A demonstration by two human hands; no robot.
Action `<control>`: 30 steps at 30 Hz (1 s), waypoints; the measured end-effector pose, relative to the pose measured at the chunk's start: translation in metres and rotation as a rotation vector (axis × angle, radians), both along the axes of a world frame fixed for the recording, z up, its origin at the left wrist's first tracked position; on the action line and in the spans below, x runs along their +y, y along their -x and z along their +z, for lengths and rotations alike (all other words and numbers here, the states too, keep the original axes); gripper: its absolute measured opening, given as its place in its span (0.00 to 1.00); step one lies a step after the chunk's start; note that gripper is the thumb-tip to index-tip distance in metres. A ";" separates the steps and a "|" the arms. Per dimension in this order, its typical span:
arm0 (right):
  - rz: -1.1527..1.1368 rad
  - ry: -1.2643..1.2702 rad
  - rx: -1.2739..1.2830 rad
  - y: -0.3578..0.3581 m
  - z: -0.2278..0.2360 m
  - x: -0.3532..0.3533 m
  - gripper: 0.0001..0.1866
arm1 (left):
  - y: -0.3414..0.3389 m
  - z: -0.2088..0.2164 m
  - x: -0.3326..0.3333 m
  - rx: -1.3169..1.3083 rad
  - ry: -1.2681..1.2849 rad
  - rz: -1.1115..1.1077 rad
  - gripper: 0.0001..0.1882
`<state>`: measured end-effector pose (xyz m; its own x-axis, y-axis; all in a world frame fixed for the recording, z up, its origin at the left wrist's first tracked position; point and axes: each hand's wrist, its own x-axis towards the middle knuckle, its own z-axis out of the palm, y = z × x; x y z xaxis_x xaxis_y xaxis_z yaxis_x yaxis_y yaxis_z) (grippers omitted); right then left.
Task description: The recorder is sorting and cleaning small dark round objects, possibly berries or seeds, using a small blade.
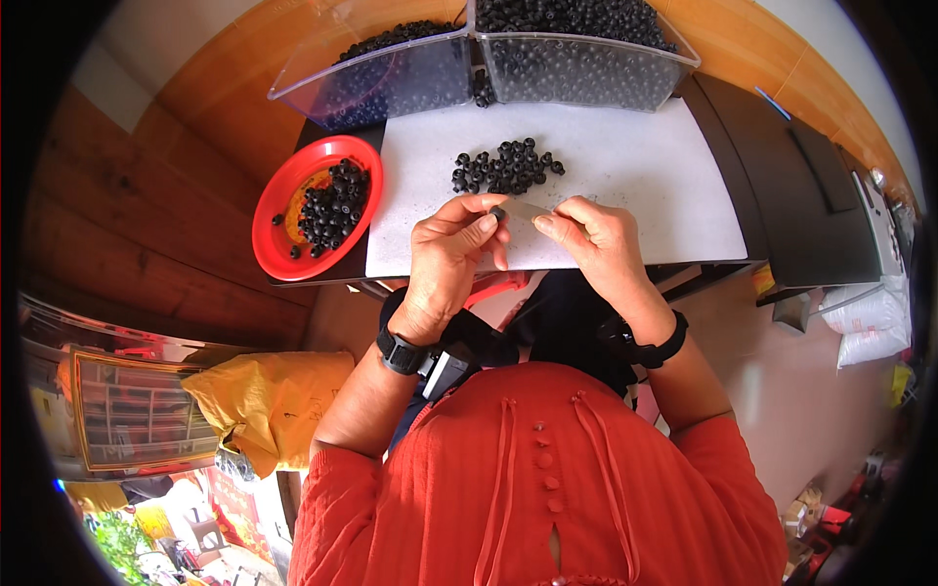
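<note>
Above the near edge of a white work surface (635,171), my left hand (449,249) pinches one small black rounded part (497,213) between thumb and fingertips. Opposite it, my right hand (601,244) grips a thin, flat, greyish blade (524,209), its tip close to the part; whether they touch I cannot tell. Just beyond my fingers lies a loose pile of similar black parts (508,168), some showing holes. To the left, a red oval plate (375,186) holds more of these parts, mostly gathered on its right side.
Two clear plastic bins (586,83) filled with black parts stand along the far edge. A few parts sit in the gap between them. A dark panel (782,186) adjoins on the right, and a yellow bag (278,400) is at lower left. Fine dark crumbs dot the white surface.
</note>
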<state>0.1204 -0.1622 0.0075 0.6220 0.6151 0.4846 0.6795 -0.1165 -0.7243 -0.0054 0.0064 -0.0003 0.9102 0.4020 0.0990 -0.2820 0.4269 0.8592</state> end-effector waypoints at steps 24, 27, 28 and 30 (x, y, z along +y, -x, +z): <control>0.073 -0.061 -0.157 0.000 -0.005 0.001 0.14 | 0.002 0.002 -0.004 -0.012 -0.017 0.047 0.12; 0.080 -0.068 -0.053 0.002 -0.002 -0.001 0.13 | 0.005 0.003 0.000 -0.023 0.009 -0.009 0.11; 0.078 -0.089 0.014 0.003 -0.002 -0.001 0.13 | 0.008 0.005 0.000 -0.022 0.002 -0.003 0.11; 0.095 -0.137 0.099 0.001 -0.004 -0.001 0.12 | 0.015 0.016 -0.004 0.013 -0.029 0.078 0.11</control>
<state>0.1193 -0.1637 0.0035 0.6128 0.6058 0.5075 0.6077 0.0493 -0.7926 -0.0208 0.0027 0.0154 0.8777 0.4686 0.1004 -0.3024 0.3791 0.8745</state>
